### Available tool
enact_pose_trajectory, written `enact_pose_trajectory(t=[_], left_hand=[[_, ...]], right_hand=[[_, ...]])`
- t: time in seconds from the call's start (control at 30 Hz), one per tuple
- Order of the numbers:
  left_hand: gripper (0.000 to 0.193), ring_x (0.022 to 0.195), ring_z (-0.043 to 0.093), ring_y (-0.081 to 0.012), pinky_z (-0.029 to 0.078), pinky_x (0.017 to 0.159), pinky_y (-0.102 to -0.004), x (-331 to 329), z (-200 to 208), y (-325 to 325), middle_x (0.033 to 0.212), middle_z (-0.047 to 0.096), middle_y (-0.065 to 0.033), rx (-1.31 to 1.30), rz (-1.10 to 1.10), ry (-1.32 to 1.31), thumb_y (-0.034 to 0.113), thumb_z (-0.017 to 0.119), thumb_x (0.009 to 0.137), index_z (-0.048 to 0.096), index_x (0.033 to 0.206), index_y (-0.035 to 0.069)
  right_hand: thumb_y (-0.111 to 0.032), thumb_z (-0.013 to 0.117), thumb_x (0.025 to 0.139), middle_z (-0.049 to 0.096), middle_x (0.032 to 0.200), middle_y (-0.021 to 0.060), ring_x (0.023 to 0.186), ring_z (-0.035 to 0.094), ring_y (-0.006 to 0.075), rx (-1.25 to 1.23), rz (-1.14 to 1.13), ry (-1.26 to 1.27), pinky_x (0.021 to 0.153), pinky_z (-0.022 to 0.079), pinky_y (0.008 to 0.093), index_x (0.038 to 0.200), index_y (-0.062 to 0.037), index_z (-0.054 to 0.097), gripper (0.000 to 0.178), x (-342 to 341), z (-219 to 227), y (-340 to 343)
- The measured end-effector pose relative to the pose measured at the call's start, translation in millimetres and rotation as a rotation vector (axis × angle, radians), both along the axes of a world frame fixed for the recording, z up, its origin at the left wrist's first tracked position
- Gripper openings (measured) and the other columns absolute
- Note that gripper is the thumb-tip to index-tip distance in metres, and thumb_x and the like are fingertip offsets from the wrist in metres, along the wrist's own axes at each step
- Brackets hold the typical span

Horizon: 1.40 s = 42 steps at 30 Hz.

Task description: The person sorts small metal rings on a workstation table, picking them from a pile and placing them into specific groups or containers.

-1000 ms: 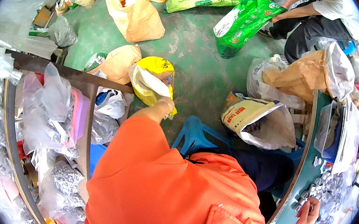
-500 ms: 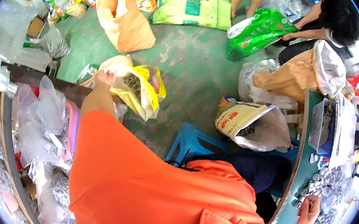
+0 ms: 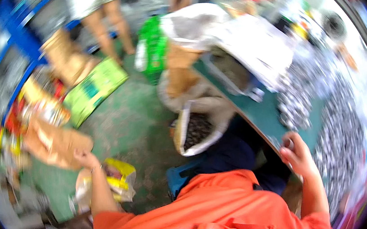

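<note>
My left hand [image 3: 86, 158] is stretched out over the floor at the left, in front of a brown paper sack [image 3: 55, 140] and above an open yellow and white bag [image 3: 125, 180]. Blur hides whether its fingers hold anything. Over the near edge of the green table [image 3: 260, 114] is my right hand [image 3: 297, 153], fingers curled around a small grey metal ring [image 3: 289, 144]. Just beyond it lies a heap of similar small silver parts [image 3: 294, 106], with a larger spread of them [image 3: 340, 137] to the right.
An open white sack [image 3: 215, 131] with dark pieces inside stands by the table. A clear plastic tub [image 3: 228, 71] and white sheets [image 3: 257, 45] lie on the table. Farther off are a lime-green sack [image 3: 95, 90], a green bag [image 3: 151, 50] and a person's bare legs [image 3: 108, 30].
The view has swung right, bringing more of the table into sight. My left hand has moved off the yellow bag. My right hand has drawn back from the silver parts toward the table edge.
</note>
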<state>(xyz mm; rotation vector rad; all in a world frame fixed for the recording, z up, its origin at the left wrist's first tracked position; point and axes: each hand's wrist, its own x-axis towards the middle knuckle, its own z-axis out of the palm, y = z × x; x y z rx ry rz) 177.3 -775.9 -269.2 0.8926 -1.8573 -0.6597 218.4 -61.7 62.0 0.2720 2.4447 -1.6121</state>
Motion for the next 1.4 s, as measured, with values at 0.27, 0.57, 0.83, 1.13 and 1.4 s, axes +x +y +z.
enact_pose_trajectory(t=[0.27,0.57,0.83,1.13,1.4], left_hand=[[0.038,0.070,0.044,-0.0079,0.041,0.063,-0.0215,-117.1,157.6,211.8,0.079,0.048,0.0000,-0.017,-0.974,0.048,0.002,0.055,0.092,0.045,0.129,-0.001],[0.037,0.072,0.050,-0.0107,0.043,0.066,-0.0230,-113.8,242.8,467.7,0.083,0.056,-0.0045,-0.128,-1.802,0.243,-0.010,0.061,0.083,0.053,0.118,-0.003],[0.036,0.058,0.057,-0.0189,0.046,0.054,-0.0279,-21.4,270.9,660.8,0.072,0.059,-0.0090,-0.350,-2.495,0.436,-0.011,0.066,0.072,0.059,0.106,-0.001],[0.031,0.059,0.053,-0.0092,0.045,0.056,-0.0224,19.9,237.0,717.5,0.070,0.058,-0.0038,-0.049,-2.541,0.017,-0.007,0.066,0.077,0.059,0.108,-0.001],[0.025,0.058,0.049,-0.0081,0.042,0.054,-0.0213,16.9,230.2,718.5,0.075,0.056,-0.0033,-0.141,-2.531,-0.246,-0.004,0.064,0.080,0.060,0.104,0.000]], right_hand=[[-0.009,0.074,0.080,0.052,0.090,-0.0003,0.078,0.049,0.0073,-0.237,-0.473,0.340,0.069,0.043,0.0225,0.104,-0.0039,0.060,0.029,50.1,-37.5,43.0],[0.008,0.069,0.078,0.064,0.088,0.0034,0.080,0.060,0.0086,-0.223,-0.973,0.518,0.073,0.050,0.0226,0.112,0.0024,0.057,0.036,111.7,-70.1,106.6],[0.009,0.072,0.075,0.064,0.087,0.0052,0.079,0.063,0.0104,-0.329,-1.073,0.739,0.073,0.053,0.0237,0.098,-0.0002,0.058,0.028,140.0,-73.0,112.9],[0.006,0.069,0.079,0.063,0.102,0.0073,0.089,0.062,0.0125,-0.152,-1.167,0.833,0.079,0.052,0.0257,0.104,-0.0012,0.058,0.028,188.5,-85.6,114.4],[-0.028,0.066,0.086,0.062,0.104,0.0165,0.098,0.059,0.0309,0.812,-1.398,-0.199,0.088,0.045,0.0386,0.113,-0.0009,0.056,0.040,381.0,-192.0,131.0]])
